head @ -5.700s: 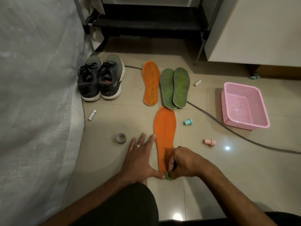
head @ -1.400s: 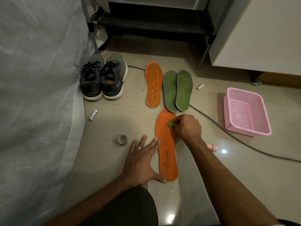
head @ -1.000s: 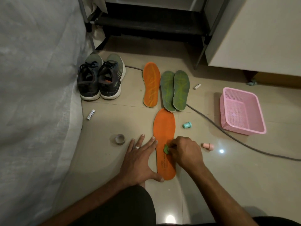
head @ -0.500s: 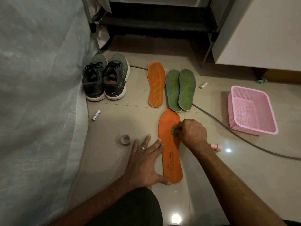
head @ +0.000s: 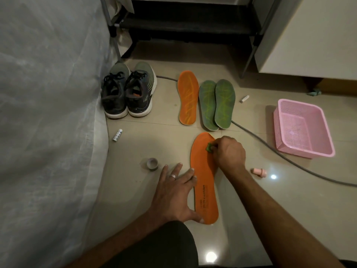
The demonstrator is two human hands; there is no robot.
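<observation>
The orange insole lies flat on the floor, long axis pointing away from the person. The left hand, fingers flat, braces its left edge. The right hand's grip pinches a green pad at the far toe end.

Left of the one pink basket lie four insoles: two orange insoles and two green insoles. Also left of it are two shoes, one tape roll, two white sticks, one small pink cap and one green scrap; one grey cable passes just beside it.
</observation>
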